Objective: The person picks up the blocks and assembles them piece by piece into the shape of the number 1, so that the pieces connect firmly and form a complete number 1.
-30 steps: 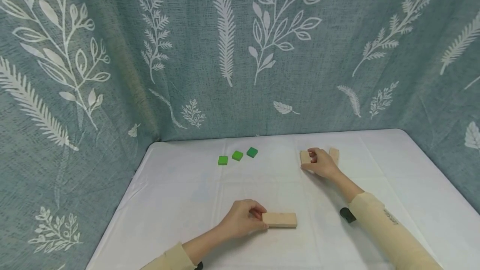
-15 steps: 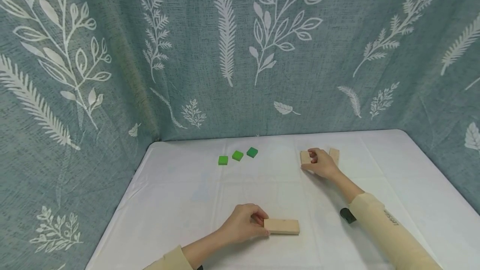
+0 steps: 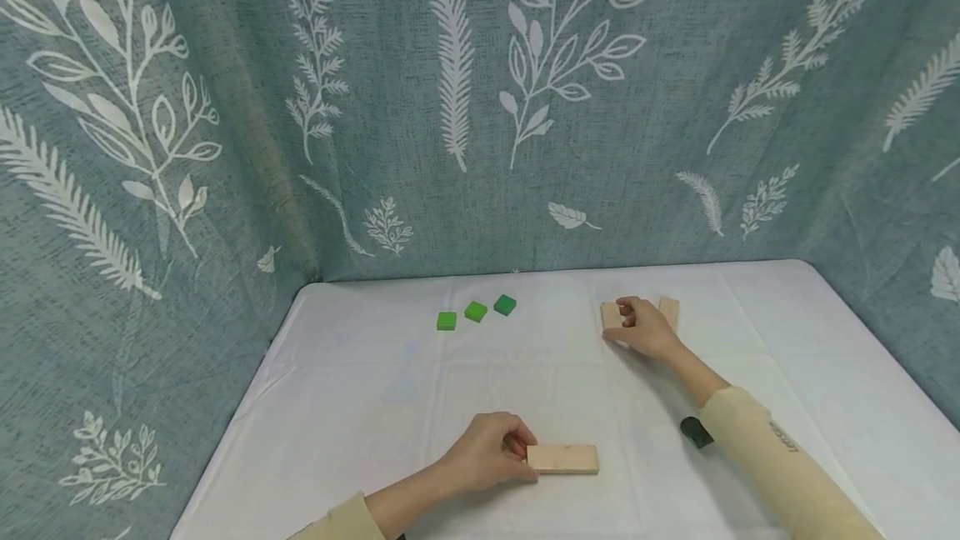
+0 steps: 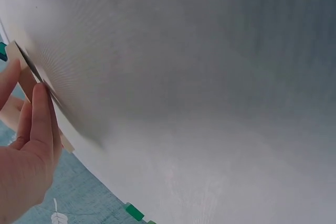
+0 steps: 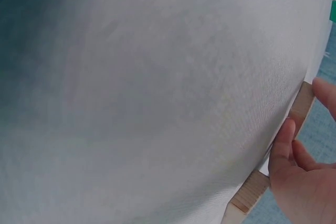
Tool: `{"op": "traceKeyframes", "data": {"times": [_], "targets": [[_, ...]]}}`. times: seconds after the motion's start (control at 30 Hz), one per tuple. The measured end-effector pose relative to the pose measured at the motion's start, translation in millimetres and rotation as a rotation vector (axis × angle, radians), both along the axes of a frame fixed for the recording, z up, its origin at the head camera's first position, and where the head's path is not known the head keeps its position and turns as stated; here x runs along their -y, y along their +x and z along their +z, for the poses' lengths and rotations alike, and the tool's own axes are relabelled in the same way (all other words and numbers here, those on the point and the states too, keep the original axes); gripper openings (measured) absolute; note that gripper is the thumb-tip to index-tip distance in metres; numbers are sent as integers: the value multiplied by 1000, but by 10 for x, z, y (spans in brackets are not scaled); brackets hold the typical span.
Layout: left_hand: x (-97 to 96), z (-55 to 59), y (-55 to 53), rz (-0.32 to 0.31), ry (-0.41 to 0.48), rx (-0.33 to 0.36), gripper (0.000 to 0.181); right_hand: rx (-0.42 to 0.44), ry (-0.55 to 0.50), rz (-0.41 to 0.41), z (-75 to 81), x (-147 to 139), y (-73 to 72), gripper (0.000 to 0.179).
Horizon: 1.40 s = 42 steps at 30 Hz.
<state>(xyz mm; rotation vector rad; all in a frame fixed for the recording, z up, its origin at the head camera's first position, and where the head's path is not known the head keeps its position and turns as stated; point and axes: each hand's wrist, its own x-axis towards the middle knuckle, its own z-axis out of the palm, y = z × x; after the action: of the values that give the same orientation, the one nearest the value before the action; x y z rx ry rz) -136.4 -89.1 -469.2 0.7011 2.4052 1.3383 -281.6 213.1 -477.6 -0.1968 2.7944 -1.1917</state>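
Note:
Near the front of the table, my left hand [image 3: 491,450] pinches the left end of a flat wooden block [image 3: 562,459], thumb along its near side. The block lies lengthwise from left to right, close over the white cloth. Farther back on the right, my right hand [image 3: 645,327] holds a second wooden block [image 3: 611,315] between thumb and fingers; the hand covers part of it. Just right of that hand a third wooden block [image 3: 669,312] lies partly hidden. The right wrist view shows the held block [image 5: 303,103] and the other block [image 5: 249,191] apart.
Three small green square tiles [image 3: 476,312] lie in a row near the table's back edge, left of the wooden blocks. A white cloth [image 3: 360,390] covers the table. A patterned blue-green curtain [image 3: 480,215] hangs behind and at the sides.
My left hand has moved a little toward the front edge and slightly right, bringing its wooden block along. The right hand and its block have stayed in place.

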Motion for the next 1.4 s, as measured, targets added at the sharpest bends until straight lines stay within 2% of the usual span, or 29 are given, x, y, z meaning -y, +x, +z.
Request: {"op": "traceKeyframes", "data": {"times": [0.43, 0.87, 1.4], "targets": [[9, -19, 7, -22, -9, -3, 29, 11, -1, 20, 21, -20, -18, 66], [36, -28, -19, -29, -6, 27, 31, 130, -89, 121, 149, -115, -38, 71], [35, -11, -6, -23, -11, 28, 30, 110, -94, 156, 159, -166, -53, 63]]}}
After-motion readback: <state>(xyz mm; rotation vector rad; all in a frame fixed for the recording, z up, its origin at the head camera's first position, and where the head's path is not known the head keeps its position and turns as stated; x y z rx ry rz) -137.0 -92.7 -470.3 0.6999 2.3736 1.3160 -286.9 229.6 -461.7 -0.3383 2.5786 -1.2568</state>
